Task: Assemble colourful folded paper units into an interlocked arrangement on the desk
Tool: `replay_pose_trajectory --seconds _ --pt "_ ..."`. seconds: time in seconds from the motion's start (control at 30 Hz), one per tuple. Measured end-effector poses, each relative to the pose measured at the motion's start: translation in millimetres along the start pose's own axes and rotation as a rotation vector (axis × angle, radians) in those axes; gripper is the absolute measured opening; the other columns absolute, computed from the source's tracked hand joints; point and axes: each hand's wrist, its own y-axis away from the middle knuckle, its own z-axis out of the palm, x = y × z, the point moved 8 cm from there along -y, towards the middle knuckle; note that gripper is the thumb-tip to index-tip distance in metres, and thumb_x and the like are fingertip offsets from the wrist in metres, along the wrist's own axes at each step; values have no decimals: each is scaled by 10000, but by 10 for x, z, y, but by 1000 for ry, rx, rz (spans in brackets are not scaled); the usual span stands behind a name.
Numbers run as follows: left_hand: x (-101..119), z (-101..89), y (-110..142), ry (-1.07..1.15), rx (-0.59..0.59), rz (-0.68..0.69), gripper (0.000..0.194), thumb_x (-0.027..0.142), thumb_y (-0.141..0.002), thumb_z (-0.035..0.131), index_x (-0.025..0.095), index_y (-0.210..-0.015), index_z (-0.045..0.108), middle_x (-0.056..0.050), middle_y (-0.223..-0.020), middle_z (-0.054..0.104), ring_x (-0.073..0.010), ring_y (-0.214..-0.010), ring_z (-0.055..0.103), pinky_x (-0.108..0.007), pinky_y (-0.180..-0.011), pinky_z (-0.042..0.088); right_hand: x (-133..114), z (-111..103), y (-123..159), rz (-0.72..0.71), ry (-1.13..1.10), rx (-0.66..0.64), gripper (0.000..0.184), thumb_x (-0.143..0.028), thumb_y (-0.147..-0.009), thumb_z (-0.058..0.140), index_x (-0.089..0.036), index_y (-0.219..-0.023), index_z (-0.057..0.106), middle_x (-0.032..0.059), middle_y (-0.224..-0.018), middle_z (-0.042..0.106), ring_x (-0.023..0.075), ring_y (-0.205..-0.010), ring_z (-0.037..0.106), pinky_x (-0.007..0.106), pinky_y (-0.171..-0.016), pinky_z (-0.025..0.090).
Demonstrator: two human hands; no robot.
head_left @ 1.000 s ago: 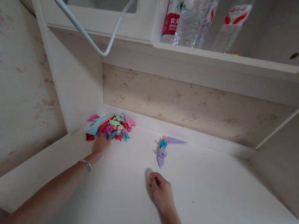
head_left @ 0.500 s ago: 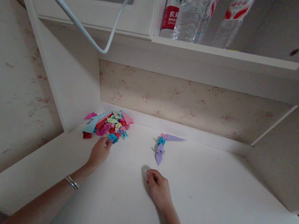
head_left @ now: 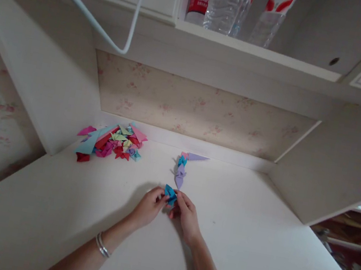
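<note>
A blue folded-paper piece [head_left: 170, 193] is pinched between my two hands over the middle of the white desk. My left hand [head_left: 149, 206] grips its left side, and a silver bracelet [head_left: 103, 245] circles that wrist. From the right, the fingers of my right hand [head_left: 187, 218] close on its other edge. Just beyond my fingertips lies a row of joined origami pieces, with a purple one [head_left: 180, 176] nearest me, a blue one [head_left: 182, 160] behind it, then a pink one. A long purple paper spike [head_left: 198, 157] points right from the far end.
A heap of colourful folded papers [head_left: 109, 141] lies at the back left of the desk [head_left: 244, 248]. Overhead, plastic bottles [head_left: 226, 5] stand on a shelf, and a pale bent tube [head_left: 83, 11] hangs in front of the cabinet. Side panels border the desk.
My left hand has brought the blue paper piece from the heap rightward to the middle. My right hand now grips it too. The view has shifted to the right.
</note>
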Motion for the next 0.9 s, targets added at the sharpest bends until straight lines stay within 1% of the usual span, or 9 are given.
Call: replay_pose_trajectory --seconds 0.13,0.2,0.33,0.4,0.47,0.63,0.7,0.8,0.9 --pt "-62 -33 45 46 -13 -41 304 416 -888 485 153 -864 636 -39 -807 636 -144 -711 552 -247 -659 414 47 6 -26 26 -2 11 486 -580 -792 609 -150 -1016 649 12 -631 630 101 -444 518 233 -460 381" --pt "-97 -53 54 99 -22 -90 328 454 -872 501 152 -847 627 -22 -737 613 -130 -644 533 -238 -604 404 61 9 -34 31 23 9 467 -584 -800 595 -149 -960 655 8 -605 630 97 -426 500 228 -445 359" --pt "-165 -12 64 271 -76 -195 383 533 -811 558 153 -835 594 58 -531 463 -79 -446 395 -212 -449 302 60 43 -21 26 84 -47 435 -564 -827 574 -138 -828 660 27 -624 651 92 -443 502 229 -462 357" --pt "-177 3 67 344 -83 -232 404 553 -783 586 151 -831 581 76 -510 423 -63 -413 357 -202 -420 272 52 53 -4 25 82 -71 424 -554 -820 591 -139 -847 670 31 -653 661 95 -470 519 233 -490 375" --pt "-178 -6 68 379 -66 -256 414 552 -768 605 147 -852 582 64 -555 467 -54 -411 360 -194 -402 271 38 53 9 16 76 -84 414 -542 -805 618 -141 -884 680 36 -687 671 99 -493 536 239 -514 392" --pt "-179 -81 66 397 8 -257 345 464 -770 630 167 -931 557 0 -818 592 -51 -455 446 -178 -360 289 44 59 17 17 54 -102 383 -485 -748 706 -143 -918 672 52 -753 685 118 -538 582 258 -556 418" --pt "-202 -119 67 395 44 -260 285 401 -763 639 175 -906 542 6 -823 584 -60 -476 474 -175 -357 295 44 52 13 15 30 -86 398 -445 -708 753 -153 -960 656 17 -674 657 120 -529 575 259 -553 419" --pt "-218 -126 64 353 28 -270 186 299 -765 607 161 -887 584 24 -699 550 -74 -485 468 -179 -383 327 29 51 14 2 21 -68 457 -384 -676 790 -167 -1044 626 -42 -590 587 100 -489 530 243 -527 395" --pt "-143 -123 50 327 -8 -210 180 258 -764 580 150 -887 655 -17 -806 565 -94 -576 499 -193 -427 377 23 51 15 -3 34 -69 515 -359 -678 791 -175 -1119 600 -46 -628 592 90 -490 519 237 -525 378"
